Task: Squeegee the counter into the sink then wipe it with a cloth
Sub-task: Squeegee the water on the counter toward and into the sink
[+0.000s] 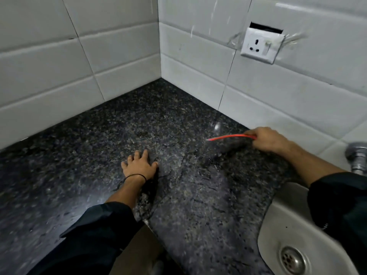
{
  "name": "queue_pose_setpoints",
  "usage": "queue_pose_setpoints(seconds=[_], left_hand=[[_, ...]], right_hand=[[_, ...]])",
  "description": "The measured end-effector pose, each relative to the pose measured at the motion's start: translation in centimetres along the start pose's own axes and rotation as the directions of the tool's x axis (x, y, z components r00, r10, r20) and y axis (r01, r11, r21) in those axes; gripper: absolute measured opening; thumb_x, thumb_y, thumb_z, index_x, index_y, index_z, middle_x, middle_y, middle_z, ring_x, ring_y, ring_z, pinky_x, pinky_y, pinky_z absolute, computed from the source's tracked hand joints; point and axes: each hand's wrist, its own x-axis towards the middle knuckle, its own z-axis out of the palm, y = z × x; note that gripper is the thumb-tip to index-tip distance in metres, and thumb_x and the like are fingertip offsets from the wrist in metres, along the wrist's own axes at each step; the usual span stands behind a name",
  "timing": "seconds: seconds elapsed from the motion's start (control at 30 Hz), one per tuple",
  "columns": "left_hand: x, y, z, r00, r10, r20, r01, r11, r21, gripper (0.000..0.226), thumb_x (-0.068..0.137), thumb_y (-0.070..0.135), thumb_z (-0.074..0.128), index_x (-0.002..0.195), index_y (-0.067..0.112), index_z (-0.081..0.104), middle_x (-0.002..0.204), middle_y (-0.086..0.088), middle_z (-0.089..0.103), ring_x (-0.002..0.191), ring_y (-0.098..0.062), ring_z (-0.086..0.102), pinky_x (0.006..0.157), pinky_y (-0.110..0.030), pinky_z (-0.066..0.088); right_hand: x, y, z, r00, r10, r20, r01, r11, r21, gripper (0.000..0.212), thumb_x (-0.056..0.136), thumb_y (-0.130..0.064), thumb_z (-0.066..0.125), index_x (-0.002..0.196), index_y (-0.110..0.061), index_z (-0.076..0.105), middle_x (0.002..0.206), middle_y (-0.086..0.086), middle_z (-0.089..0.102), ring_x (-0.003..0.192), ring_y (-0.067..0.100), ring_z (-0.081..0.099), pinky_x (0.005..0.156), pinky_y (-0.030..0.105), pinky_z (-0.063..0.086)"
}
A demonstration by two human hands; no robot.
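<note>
My right hand [267, 139] grips a squeegee [228, 138] with a thin red-orange edge and a dark blade, held low over the dark speckled granite counter [123, 124] near the right wall. The blade reaches left from my fist and is blurred. My left hand [140, 165] lies flat on the counter with fingers spread, left of the squeegee and apart from it. A steel sink [278, 217] with a round drain [293, 260] sits at the lower right. No cloth is in view.
White tiled walls meet in a corner behind the counter. A white wall socket [262, 45] hangs loose on the right wall. A chrome tap fitting [357, 157] sticks out at the right edge above the sink. The counter's front edge runs under my left forearm.
</note>
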Motion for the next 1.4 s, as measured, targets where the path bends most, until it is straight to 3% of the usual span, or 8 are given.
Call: queue_pose_setpoints(seconds=[0.23, 0.33, 0.43, 0.53, 0.73, 0.87, 1.17, 1.4], left_hand=[[4.8, -2.8, -1.7, 0.997, -0.047, -0.062, 0.045, 0.998, -0.044, 0.084, 0.088, 0.071, 0.037, 0.156, 0.031, 0.005, 0.165, 0.0, -0.005, 0.152, -0.031, 0.0, 0.12, -0.056, 0.008], [6.8, -5.4, -1.9, 0.999, -0.03, -0.039, 0.028, 0.998, -0.054, 0.094, 0.082, 0.077, 0.041, 0.155, 0.035, 0.0, 0.165, 0.001, -0.011, 0.152, -0.029, -0.007, 0.119, -0.058, 0.004], [8.3, -6.9, -1.2, 0.999, 0.014, 0.048, -0.008, 0.993, -0.117, 0.098, 0.079, 0.082, 0.039, 0.154, 0.037, -0.006, 0.163, 0.004, -0.018, 0.151, -0.027, -0.013, 0.119, -0.059, 0.005], [9.0, -7.2, -0.8, 1.0, 0.023, 0.018, -0.02, 0.99, -0.141, 0.098, 0.079, 0.081, 0.041, 0.154, 0.039, -0.006, 0.163, 0.005, -0.018, 0.151, -0.027, -0.013, 0.118, -0.059, 0.006], [9.9, -7.0, -0.2, 1.0, 0.0, -0.004, -0.001, 0.988, -0.155, 0.097, 0.08, 0.078, 0.044, 0.153, 0.04, -0.007, 0.163, 0.005, -0.018, 0.151, -0.029, -0.014, 0.117, -0.061, 0.004], [10.0, -7.1, -0.3, 1.0, 0.006, -0.028, -0.011, 0.982, -0.187, 0.097, 0.08, 0.076, 0.049, 0.154, 0.04, -0.004, 0.164, 0.006, -0.015, 0.151, -0.029, -0.013, 0.118, -0.062, 0.002], [9.2, -7.4, -0.8, 0.998, 0.03, -0.054, -0.043, 0.967, -0.251, 0.1, 0.076, 0.077, 0.053, 0.155, 0.039, 0.004, 0.165, 0.004, -0.01, 0.152, -0.028, -0.009, 0.118, -0.061, 0.001], [8.1, -7.4, -1.2, 0.998, 0.039, -0.051, -0.05, 0.97, -0.237, 0.094, 0.081, 0.075, 0.048, 0.156, 0.035, 0.007, 0.165, 0.002, -0.007, 0.152, -0.026, -0.004, 0.119, -0.058, 0.003]], right_hand=[[8.3, -12.2, 1.6, 0.973, -0.22, -0.076, 0.232, 0.948, 0.216, 0.04, 0.078, -0.004, 0.06, 0.117, -0.01, 0.068, 0.11, 0.015, 0.071, 0.104, 0.028, 0.066, 0.077, 0.025, 0.043], [12.3, -18.0, 3.0, 0.965, -0.254, -0.068, 0.263, 0.94, 0.215, 0.041, 0.077, -0.012, 0.055, 0.117, -0.015, 0.062, 0.114, 0.021, 0.063, 0.105, 0.036, 0.063, 0.084, 0.035, 0.049], [16.4, -23.6, 4.2, 0.962, -0.269, -0.046, 0.273, 0.95, 0.152, 0.043, 0.085, -0.016, 0.051, 0.128, -0.015, 0.053, 0.124, 0.019, 0.049, 0.111, 0.041, 0.056, 0.093, 0.047, 0.048], [20.2, -29.0, 4.6, 0.938, -0.336, -0.09, 0.339, 0.94, 0.024, 0.046, 0.09, -0.014, 0.051, 0.135, -0.011, 0.046, 0.133, 0.018, 0.042, 0.116, 0.042, 0.052, 0.092, 0.051, 0.045], [25.1, -35.5, 5.0, 0.902, -0.432, -0.01, 0.43, 0.9, -0.071, 0.043, 0.091, -0.008, 0.048, 0.134, -0.012, 0.052, 0.131, 0.014, 0.051, 0.114, 0.038, 0.055, 0.09, 0.048, 0.048], [24.9, -34.2, 4.5, 0.91, -0.413, 0.023, 0.413, 0.902, -0.125, 0.04, 0.088, -0.009, 0.05, 0.126, -0.013, 0.06, 0.118, 0.015, 0.064, 0.106, 0.037, 0.064, 0.089, 0.045, 0.053], [15.3, -21.2, 4.5, 0.922, -0.369, 0.119, 0.387, 0.896, -0.217, 0.038, 0.086, -0.012, 0.054, 0.123, -0.02, 0.058, 0.113, 0.007, 0.063, 0.104, 0.031, 0.065, 0.08, 0.04, 0.052], [7.2, -11.3, 3.1, 0.872, -0.442, 0.21, 0.489, 0.791, -0.368, 0.066, 0.085, -0.013, 0.051, 0.139, -0.052, 0.043, 0.119, -0.006, 0.056, 0.109, 0.025, 0.06, 0.074, 0.035, 0.042]])
